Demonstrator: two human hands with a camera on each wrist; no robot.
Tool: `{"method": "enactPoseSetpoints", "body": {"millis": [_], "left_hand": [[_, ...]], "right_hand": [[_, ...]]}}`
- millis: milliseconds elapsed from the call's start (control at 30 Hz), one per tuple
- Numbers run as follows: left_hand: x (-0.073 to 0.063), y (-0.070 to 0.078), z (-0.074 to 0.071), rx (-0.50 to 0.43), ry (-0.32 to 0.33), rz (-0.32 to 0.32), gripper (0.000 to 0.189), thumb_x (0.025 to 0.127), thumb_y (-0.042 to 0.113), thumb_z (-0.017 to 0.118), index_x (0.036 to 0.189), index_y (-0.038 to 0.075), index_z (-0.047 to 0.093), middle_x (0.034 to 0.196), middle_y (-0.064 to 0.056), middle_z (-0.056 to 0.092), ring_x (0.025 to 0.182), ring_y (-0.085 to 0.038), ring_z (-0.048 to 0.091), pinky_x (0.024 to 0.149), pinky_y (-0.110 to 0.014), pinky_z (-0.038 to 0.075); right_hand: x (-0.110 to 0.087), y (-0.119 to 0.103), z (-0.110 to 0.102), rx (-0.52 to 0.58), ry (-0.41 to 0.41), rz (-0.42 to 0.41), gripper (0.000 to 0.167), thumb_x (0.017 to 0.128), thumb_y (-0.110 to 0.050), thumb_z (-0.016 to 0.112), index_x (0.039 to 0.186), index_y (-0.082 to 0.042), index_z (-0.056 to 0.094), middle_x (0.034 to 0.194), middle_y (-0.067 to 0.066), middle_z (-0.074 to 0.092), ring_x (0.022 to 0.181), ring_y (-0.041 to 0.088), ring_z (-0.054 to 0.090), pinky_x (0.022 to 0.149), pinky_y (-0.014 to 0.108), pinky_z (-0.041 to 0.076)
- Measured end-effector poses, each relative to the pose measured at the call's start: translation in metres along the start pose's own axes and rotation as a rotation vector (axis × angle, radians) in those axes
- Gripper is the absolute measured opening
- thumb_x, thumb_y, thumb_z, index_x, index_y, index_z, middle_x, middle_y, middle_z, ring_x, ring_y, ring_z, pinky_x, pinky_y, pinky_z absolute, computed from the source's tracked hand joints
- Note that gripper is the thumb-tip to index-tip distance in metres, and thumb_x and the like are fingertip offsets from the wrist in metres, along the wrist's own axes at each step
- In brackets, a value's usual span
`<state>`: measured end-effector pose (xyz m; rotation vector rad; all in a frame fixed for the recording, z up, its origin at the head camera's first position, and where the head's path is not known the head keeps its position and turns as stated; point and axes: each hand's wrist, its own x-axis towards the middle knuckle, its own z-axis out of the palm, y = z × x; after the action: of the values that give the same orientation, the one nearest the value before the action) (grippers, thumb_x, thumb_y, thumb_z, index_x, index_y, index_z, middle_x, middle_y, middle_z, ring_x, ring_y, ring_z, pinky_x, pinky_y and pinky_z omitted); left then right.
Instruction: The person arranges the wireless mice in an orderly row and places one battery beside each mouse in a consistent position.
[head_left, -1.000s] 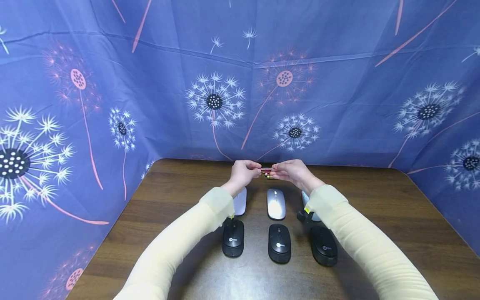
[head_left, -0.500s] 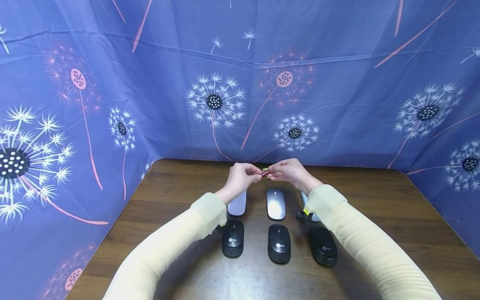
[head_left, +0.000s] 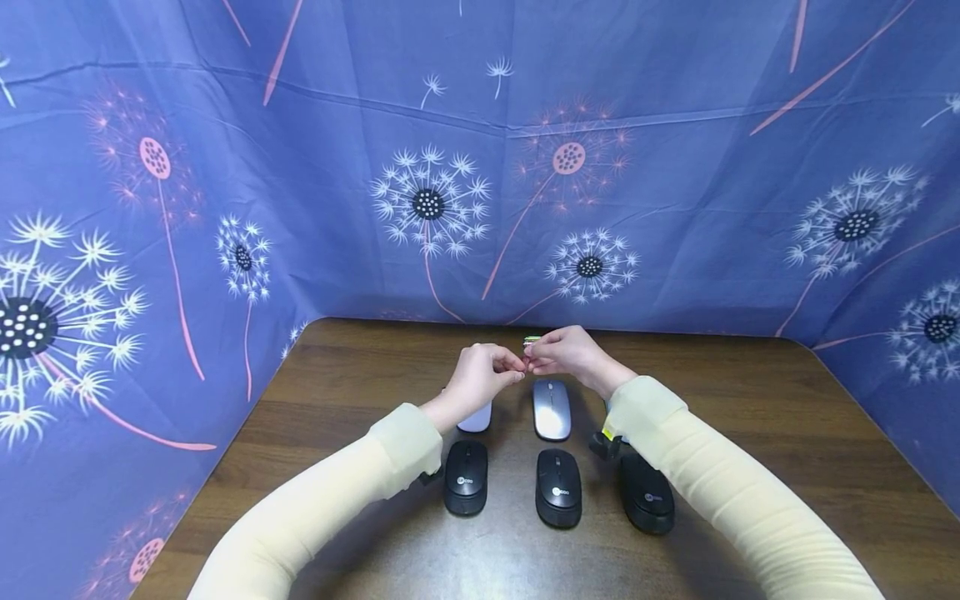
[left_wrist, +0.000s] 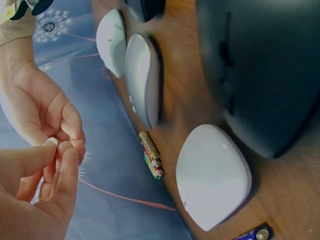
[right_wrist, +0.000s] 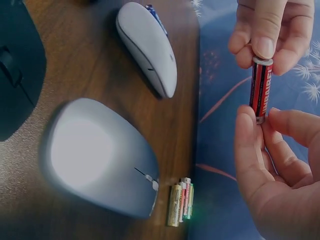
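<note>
In the right wrist view, a red and black battery (right_wrist: 261, 90) spans the space between my two hands. My left hand (head_left: 480, 373) pinches its flat end between thumb and fingers. Fingertips of my right hand (head_left: 572, 354) hold the opposite end from the other side. In the head view, the fingers hide most of this battery. Beyond the hands, several small batteries (right_wrist: 180, 202), gold, red and green, lie side by side near the far table edge. A silver mouse (head_left: 551, 409) sits just below the hands, and a white mouse (head_left: 476, 418) is partly under my left wrist.
Three black mice (head_left: 558, 487) form a row nearer to me on the wooden table (head_left: 360, 375). Another pale mouse (left_wrist: 111, 42) is mostly covered by my right sleeve in the head view. A blue battery (left_wrist: 256, 234) lies beside the white mouse. A blue floral cloth (head_left: 480, 208) hangs behind.
Both hands have come off the row of batteries and drawn slightly toward me with the red battery. My left forearm has shifted left and down.
</note>
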<state>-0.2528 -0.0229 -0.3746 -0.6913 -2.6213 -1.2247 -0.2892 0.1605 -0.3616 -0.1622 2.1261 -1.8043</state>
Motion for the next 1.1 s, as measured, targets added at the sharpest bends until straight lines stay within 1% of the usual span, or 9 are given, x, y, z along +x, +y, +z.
{"method": "enactPoseSetpoints", "body": {"millis": [133, 200, 333, 433, 600, 700, 833, 967, 1100], "left_hand": [[-0.005, -0.001, 0.001, 0.017, -0.019, 0.029, 0.005, 0.079, 0.007, 0.074, 0.082, 0.011, 0.074, 0.081, 0.001, 0.07, 0.069, -0.005, 0.063, 0.062, -0.014, 0.049], [-0.006, -0.002, 0.002, 0.025, -0.029, 0.042, 0.004, 0.079, 0.008, 0.074, 0.082, 0.01, 0.073, 0.08, 0.001, 0.071, 0.069, -0.006, 0.064, 0.061, -0.014, 0.048], [-0.009, -0.004, 0.004, 0.034, -0.041, 0.057, 0.003, 0.079, 0.008, 0.074, 0.081, 0.008, 0.072, 0.078, 0.0, 0.071, 0.068, -0.006, 0.065, 0.06, -0.014, 0.048], [-0.011, -0.006, 0.006, 0.038, -0.053, 0.058, 0.005, 0.078, 0.007, 0.075, 0.078, 0.008, 0.07, 0.075, 0.0, 0.071, 0.067, -0.006, 0.064, 0.059, -0.014, 0.047], [-0.013, -0.01, 0.01, 0.062, -0.083, 0.082, 0.008, 0.077, 0.006, 0.076, 0.074, 0.008, 0.068, 0.071, 0.001, 0.069, 0.063, -0.004, 0.061, 0.058, -0.014, 0.046], [-0.013, -0.013, 0.013, 0.105, -0.1, 0.098, 0.009, 0.077, 0.007, 0.076, 0.073, 0.009, 0.068, 0.069, 0.003, 0.068, 0.062, -0.002, 0.058, 0.058, -0.014, 0.046], [-0.013, -0.018, 0.016, 0.164, -0.12, 0.096, 0.011, 0.076, 0.01, 0.078, 0.071, 0.012, 0.068, 0.066, 0.007, 0.066, 0.061, 0.0, 0.056, 0.058, -0.016, 0.044], [-0.014, -0.021, 0.017, 0.19, -0.147, 0.09, 0.014, 0.074, 0.01, 0.079, 0.068, 0.012, 0.066, 0.064, 0.007, 0.064, 0.059, 0.0, 0.055, 0.057, -0.016, 0.044], [-0.014, -0.023, 0.019, 0.189, -0.184, 0.087, 0.015, 0.074, 0.009, 0.079, 0.067, 0.01, 0.066, 0.062, 0.005, 0.064, 0.056, -0.001, 0.053, 0.053, -0.015, 0.043]], "right_hand": [[0.0, 0.003, 0.004, 0.011, 0.011, 0.014, 0.029, 0.089, 0.001, 0.059, 0.109, 0.021, 0.056, 0.074, 0.005, 0.068, 0.066, 0.012, 0.066, 0.066, 0.025, 0.057], [0.0, 0.006, 0.006, 0.007, 0.01, 0.007, 0.028, 0.088, 0.003, 0.06, 0.108, 0.021, 0.057, 0.074, 0.005, 0.068, 0.065, 0.011, 0.066, 0.065, 0.024, 0.057], [0.001, 0.011, 0.009, -0.037, -0.003, -0.022, 0.027, 0.087, 0.003, 0.061, 0.106, 0.022, 0.058, 0.075, 0.007, 0.069, 0.063, 0.01, 0.065, 0.065, 0.025, 0.057], [0.002, 0.015, 0.01, -0.077, -0.004, -0.035, 0.026, 0.086, 0.003, 0.062, 0.105, 0.022, 0.059, 0.076, 0.008, 0.069, 0.063, 0.011, 0.065, 0.068, 0.029, 0.058], [0.003, 0.022, 0.011, -0.176, -0.007, -0.052, 0.024, 0.086, 0.0, 0.064, 0.102, 0.017, 0.064, 0.08, 0.013, 0.071, 0.066, 0.015, 0.068, 0.072, 0.036, 0.057], [0.002, 0.025, 0.011, -0.245, -0.013, -0.079, 0.022, 0.085, -0.001, 0.065, 0.1, 0.015, 0.066, 0.082, 0.016, 0.071, 0.069, 0.017, 0.069, 0.073, 0.039, 0.057], [0.002, 0.028, 0.012, -0.321, -0.003, -0.108, 0.017, 0.084, -0.002, 0.066, 0.096, 0.011, 0.069, 0.081, 0.017, 0.071, 0.069, 0.019, 0.069, 0.073, 0.042, 0.057], [0.004, 0.032, 0.014, -0.4, 0.012, -0.123, 0.014, 0.083, -0.002, 0.067, 0.092, 0.007, 0.071, 0.078, 0.016, 0.071, 0.066, 0.019, 0.069, 0.068, 0.038, 0.058], [0.006, 0.038, 0.016, -0.475, 0.024, -0.113, 0.011, 0.082, -0.001, 0.066, 0.088, 0.004, 0.073, 0.073, 0.012, 0.071, 0.06, 0.015, 0.067, 0.062, 0.033, 0.058]]}}
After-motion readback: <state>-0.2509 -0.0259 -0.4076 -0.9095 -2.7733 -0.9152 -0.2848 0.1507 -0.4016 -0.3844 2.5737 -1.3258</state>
